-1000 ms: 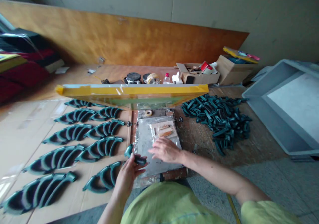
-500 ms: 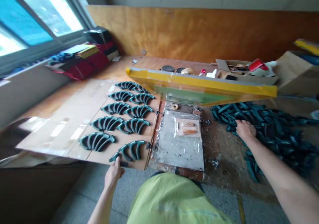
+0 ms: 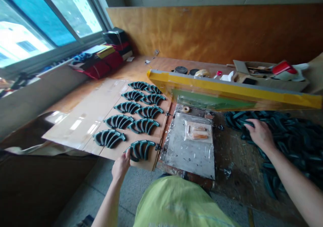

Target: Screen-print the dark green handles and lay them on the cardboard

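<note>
Rows of curved dark green handle-like pieces (image 3: 143, 126) lie fanned in groups on a cardboard sheet (image 3: 75, 119). At the sheet's near edge, my left hand (image 3: 121, 164) is closed with thumb and fingers at the outer end of a curved piece (image 3: 132, 154), which rests against the nearest right-hand group. My right hand (image 3: 261, 135) reaches to the left side of a heap of the same pieces (image 3: 292, 136). Its fingers pinch one curved piece (image 3: 248, 123), whose tip shows beyond the thumb; the rest is hidden.
Between cardboard and heap lies a grey plate (image 3: 189, 156) with a plastic-covered patch (image 3: 199, 132). A yellow-edged screen frame (image 3: 227, 87) is tilted up above it. Behind stand a tape roll (image 3: 186, 109), dark-lidded tins (image 3: 181, 70) and an open carton (image 3: 272, 78).
My left hand has brought its curved piece up and right against the nearest group. My right hand now has a piece's tip showing in its fingers. The camera view has shifted left.
</note>
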Demonstrator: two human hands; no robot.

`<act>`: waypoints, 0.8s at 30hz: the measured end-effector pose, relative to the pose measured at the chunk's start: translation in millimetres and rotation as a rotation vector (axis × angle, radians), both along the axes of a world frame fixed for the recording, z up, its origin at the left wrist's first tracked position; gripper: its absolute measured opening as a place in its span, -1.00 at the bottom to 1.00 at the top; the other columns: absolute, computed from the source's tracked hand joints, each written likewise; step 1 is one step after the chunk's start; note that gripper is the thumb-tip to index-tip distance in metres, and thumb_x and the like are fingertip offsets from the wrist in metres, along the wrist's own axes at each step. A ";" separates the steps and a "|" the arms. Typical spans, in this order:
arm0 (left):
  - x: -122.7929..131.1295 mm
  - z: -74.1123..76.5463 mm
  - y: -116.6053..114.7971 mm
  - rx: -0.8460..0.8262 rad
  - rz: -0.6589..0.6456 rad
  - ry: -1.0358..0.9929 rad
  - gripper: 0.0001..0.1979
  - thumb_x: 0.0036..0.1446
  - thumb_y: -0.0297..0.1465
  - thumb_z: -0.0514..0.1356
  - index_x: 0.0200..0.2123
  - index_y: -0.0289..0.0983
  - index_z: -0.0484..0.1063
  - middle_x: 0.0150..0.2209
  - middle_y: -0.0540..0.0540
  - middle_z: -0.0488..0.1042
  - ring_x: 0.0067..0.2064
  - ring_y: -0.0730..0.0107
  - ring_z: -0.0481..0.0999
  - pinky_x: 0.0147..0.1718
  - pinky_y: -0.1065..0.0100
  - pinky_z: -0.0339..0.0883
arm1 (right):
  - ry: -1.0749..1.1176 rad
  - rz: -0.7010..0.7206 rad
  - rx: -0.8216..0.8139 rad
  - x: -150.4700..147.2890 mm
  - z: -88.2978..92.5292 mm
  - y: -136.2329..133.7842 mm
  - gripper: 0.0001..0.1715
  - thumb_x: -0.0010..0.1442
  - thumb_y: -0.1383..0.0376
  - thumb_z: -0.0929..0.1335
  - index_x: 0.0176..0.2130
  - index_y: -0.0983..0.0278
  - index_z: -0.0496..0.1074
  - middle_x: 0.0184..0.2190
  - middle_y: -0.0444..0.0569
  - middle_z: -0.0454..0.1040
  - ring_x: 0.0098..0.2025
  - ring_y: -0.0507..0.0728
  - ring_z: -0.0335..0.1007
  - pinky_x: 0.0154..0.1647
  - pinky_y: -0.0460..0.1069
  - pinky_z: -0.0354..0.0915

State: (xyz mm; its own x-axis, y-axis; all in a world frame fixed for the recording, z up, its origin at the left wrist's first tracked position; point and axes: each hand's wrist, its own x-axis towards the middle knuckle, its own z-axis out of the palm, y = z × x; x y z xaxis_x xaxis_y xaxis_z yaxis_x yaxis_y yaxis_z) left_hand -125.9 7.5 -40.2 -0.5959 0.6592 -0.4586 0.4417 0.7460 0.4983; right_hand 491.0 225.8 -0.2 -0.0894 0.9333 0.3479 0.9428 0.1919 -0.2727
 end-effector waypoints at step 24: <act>137.7 186.7 182.6 1.018 -0.218 -0.674 -0.42 0.19 0.07 -0.02 -0.59 -0.27 0.35 -0.65 -0.03 0.37 -0.64 0.50 0.28 -0.62 0.45 0.16 | -0.112 0.550 -0.229 -198.6 -18.7 -37.4 -0.47 0.25 0.13 0.34 0.17 0.18 0.34 0.18 0.07 0.35 0.29 0.24 0.13 0.29 0.26 0.00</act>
State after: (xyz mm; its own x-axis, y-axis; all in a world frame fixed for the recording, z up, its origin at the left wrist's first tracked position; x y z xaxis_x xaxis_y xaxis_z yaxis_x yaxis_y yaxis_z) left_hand 11.8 190.1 146.5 -0.2730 0.9506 0.1475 -0.0607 -0.1700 0.9836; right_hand 292.4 188.4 -18.9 -0.6046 0.7897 0.1039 0.7471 0.6075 -0.2699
